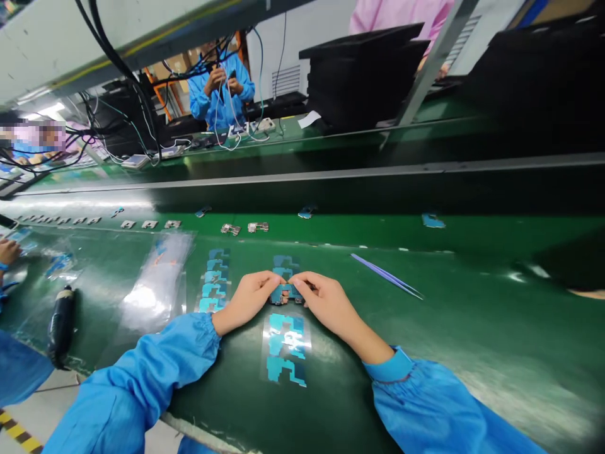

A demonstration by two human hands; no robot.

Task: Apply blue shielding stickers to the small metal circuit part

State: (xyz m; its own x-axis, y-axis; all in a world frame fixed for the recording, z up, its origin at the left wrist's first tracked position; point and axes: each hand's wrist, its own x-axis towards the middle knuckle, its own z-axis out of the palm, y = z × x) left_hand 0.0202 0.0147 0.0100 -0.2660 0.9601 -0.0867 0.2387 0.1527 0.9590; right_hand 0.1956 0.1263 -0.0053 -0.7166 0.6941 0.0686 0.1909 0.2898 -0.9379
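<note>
While both my left hand point(250, 296) and right hand point(326, 301) pinch the board point(286, 293), fingers closed, I'd press evenly, apparently above the sticker sheet point(285, 347).

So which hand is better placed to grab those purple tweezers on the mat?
Probably the right hand. The tweezers lie on its side of the green mat, apart from both hands; the left hand would have to cross over the small part both pinch.

No legible text, labels, numbers or signs anywhere in view.
</note>
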